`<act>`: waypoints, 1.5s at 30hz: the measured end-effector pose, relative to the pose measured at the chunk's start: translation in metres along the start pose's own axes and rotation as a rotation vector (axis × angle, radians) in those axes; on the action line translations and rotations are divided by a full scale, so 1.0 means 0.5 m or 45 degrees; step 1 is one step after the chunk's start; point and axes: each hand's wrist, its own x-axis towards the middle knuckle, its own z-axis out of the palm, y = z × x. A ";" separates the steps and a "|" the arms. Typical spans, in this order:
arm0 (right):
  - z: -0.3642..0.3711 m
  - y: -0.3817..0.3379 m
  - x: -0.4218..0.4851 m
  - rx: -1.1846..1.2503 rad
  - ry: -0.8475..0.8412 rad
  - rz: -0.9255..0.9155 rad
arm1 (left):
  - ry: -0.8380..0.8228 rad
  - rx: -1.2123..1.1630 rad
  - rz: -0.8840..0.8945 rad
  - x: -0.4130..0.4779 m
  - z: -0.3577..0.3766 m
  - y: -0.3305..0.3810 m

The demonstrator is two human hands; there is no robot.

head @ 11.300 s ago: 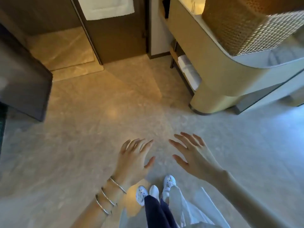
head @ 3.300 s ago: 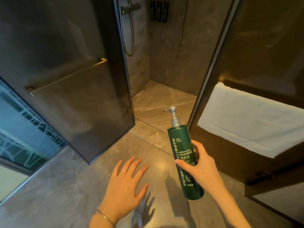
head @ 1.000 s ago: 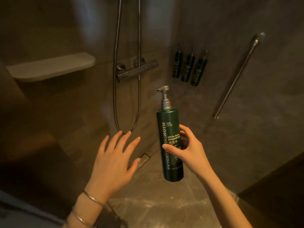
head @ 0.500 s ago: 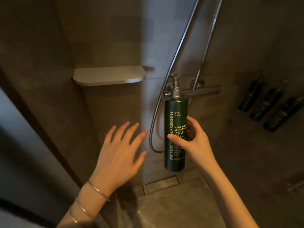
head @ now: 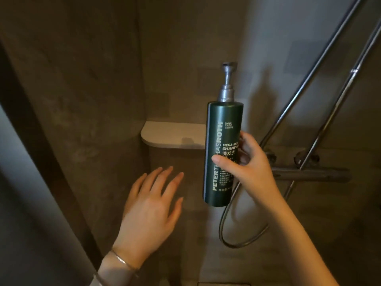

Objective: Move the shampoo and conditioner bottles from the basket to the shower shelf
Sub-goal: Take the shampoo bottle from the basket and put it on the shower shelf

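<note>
Green shampoo bottle (head: 222,153) held upright at the shower shelf (head: 171,135), not yet set down.
The left hand (head: 148,207) hovers below the shelf with its fingers straight, spread and holding nothing. The bottle hangs in front of the shelf's right end and does not rest on it. The right hand (head: 249,172) grips the bottle's middle, thumb across the label, fingers (head: 247,139) curled round the back. Both placements look still to do, and the conditioner is out of view.
</note>
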 end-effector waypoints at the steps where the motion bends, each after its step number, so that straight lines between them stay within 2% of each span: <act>1: 0.007 -0.012 0.020 0.024 -0.002 -0.039 | 0.020 -0.006 -0.019 0.010 -0.001 -0.006; 5: 0.041 -0.036 0.098 0.076 -0.076 -0.154 | 0.063 -0.014 -0.073 0.037 0.012 -0.032; 18: 0.099 -0.001 0.254 0.078 -0.092 -0.209 | 0.051 0.095 -0.245 0.117 0.039 -0.049; 25: 0.103 0.035 0.293 0.069 -0.293 -0.136 | -0.001 0.174 -0.241 0.157 0.066 -0.060; 34: 0.138 0.055 0.324 0.014 -0.471 -0.021 | 0.020 0.083 -0.259 0.153 0.102 -0.080; 45: 0.219 0.051 0.365 -0.025 -0.417 -0.005 | 0.091 0.015 -0.284 0.150 0.114 -0.082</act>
